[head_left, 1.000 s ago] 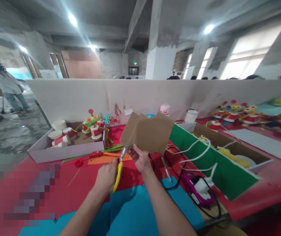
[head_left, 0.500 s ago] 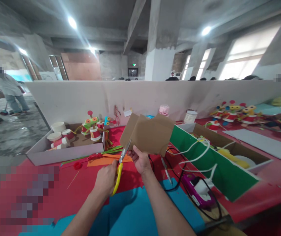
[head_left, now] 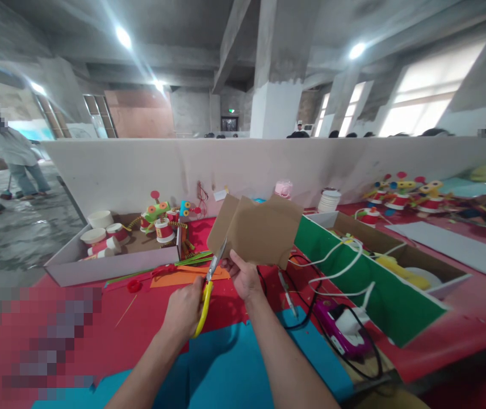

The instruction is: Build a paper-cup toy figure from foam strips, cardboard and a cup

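Here, left hand [head_left: 183, 308] clasping yellow-handled scissors [head_left: 210, 276], right hand [head_left: 244, 278] pinching matte brown cardboard [head_left: 266, 230] at its one o'clock, second blade perhaps hidden.

Green illuminated sign [head_left: 231, 111], far background: lettering too small to read. Red-and-white paper cup [head_left: 165, 232], in shallow box [head_left: 115, 270]: yellowish marking, illegible. Readable text: none.

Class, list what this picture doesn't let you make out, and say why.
All in the head view:
Cardboard, far side: turned away from the camera.
Fingers inside the handle of the scissors: partly hidden by the left hand.
Pink item, lower part: behind the cardboard.
Pixelated patch, lower left: blocked out.
Heads, bodies: behind the white partition.
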`<state>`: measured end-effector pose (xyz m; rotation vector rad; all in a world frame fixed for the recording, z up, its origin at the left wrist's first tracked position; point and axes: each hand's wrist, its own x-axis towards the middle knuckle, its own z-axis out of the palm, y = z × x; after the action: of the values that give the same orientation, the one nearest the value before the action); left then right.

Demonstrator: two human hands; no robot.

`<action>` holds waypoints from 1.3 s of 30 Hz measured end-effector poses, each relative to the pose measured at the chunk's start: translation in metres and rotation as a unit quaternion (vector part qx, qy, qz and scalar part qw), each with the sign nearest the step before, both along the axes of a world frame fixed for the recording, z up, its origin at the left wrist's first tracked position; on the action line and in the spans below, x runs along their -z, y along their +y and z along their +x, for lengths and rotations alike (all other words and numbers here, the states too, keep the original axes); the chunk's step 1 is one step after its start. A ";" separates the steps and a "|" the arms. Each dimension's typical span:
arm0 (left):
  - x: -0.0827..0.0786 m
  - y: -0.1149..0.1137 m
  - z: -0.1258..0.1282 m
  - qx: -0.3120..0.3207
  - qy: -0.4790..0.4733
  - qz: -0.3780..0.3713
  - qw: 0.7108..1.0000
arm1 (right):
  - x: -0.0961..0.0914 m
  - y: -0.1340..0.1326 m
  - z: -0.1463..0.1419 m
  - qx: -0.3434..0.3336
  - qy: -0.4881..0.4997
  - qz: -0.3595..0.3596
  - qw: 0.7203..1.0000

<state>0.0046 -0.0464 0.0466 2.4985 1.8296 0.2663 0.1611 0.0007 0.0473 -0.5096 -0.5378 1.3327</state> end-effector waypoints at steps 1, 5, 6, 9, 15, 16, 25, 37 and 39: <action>0.000 0.000 0.000 0.001 -0.004 0.000 1.000 | 0.000 0.000 0.000 0.000 0.002 0.001 1.000; 0.001 0.000 0.001 0.000 -0.009 0.004 1.000 | 0.000 0.000 -0.001 0.000 0.009 -0.002 1.000; 0.001 -0.001 0.002 -0.002 -0.009 0.006 1.000 | 0.000 0.000 -0.001 0.000 0.011 -0.003 1.000; 0.000 -0.001 0.002 -0.007 -0.007 0.004 1.000 | -0.001 0.001 -0.001 0.002 0.016 -0.002 1.000; -0.001 -0.001 0.002 -0.009 -0.004 -0.008 1.000 | -0.001 0.001 0.000 0.001 0.016 -0.003 1.000; -0.001 -0.001 0.002 -0.008 -0.004 -0.009 1.000 | -0.001 0.001 0.000 0.002 0.016 -0.002 1.000; 0.000 -0.002 0.002 -0.014 -0.020 -0.013 1.000 | 0.001 0.002 -0.002 0.027 0.009 0.001 1.000; -0.005 -0.001 0.001 -0.016 -0.020 -0.025 0.999 | -0.008 -0.002 0.014 0.039 0.088 -0.032 0.995; -0.009 -0.003 0.002 -0.016 -0.014 -0.036 0.999 | -0.008 -0.003 0.018 0.067 0.101 -0.051 0.991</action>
<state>0.0061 -0.0490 0.0553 2.4073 1.8371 0.2319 0.1789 -0.0020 0.0555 -0.4783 -0.2652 1.2706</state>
